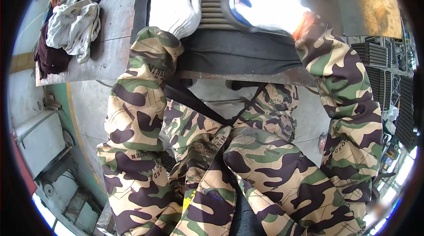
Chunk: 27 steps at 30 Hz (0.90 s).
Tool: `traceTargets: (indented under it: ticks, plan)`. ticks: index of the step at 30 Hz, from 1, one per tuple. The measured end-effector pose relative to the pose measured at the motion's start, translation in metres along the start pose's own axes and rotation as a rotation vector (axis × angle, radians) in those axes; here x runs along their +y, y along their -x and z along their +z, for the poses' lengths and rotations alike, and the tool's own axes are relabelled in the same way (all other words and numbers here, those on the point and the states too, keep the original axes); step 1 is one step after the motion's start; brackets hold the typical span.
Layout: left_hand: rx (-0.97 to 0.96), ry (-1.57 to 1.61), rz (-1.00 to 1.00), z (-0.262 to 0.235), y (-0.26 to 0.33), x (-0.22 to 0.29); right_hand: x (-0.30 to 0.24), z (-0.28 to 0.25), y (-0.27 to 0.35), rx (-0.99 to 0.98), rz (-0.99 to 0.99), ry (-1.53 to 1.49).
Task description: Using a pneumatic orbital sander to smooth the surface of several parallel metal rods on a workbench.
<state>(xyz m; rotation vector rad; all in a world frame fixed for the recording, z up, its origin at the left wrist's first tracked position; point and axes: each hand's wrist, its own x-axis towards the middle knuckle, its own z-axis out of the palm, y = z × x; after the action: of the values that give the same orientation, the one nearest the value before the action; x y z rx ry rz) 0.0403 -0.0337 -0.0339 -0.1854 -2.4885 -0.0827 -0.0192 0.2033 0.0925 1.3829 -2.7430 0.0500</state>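
Observation:
My left hand [175, 7], in a white knitted glove, lies flat with fingers stretched out over the left end of a slatted metal panel [207, 7]. The panel is made of several parallel bars and lies on a black cloth [238, 52] spread over the table. My right hand [271, 4], gloved in white with an orange cuff, is closed around a round blue tool [238, 9] that looks like a palm sander. Its disc rests on the bars, and its edge is blurred. Glare washes out much of the right glove, and that hand hides the panel's right end.
Crumpled white and dark rags [73, 26] are heaped on the table's left side. A rusty yellow-brown sheet [369, 1] stands at the upper right. Stacked dark slatted panels [373, 55] are beyond the table on the right. The table's near edge [247, 78] runs before my lap.

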Motion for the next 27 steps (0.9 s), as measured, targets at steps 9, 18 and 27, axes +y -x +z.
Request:
traceTargets:
  ticks: [9,18,27]
  plan:
    - [0.03,-0.004,0.062,-0.004,-0.001,0.003,0.02,-0.004,0.023,-0.012,0.04,-0.006]
    - [0.016,-0.11,0.104,-0.004,0.0,-0.003,0.056,0.004,0.054,0.043,0.086,-0.005]
    - [0.009,-0.114,0.133,0.004,-0.007,-0.013,0.086,0.024,0.078,0.137,-0.002,0.025]
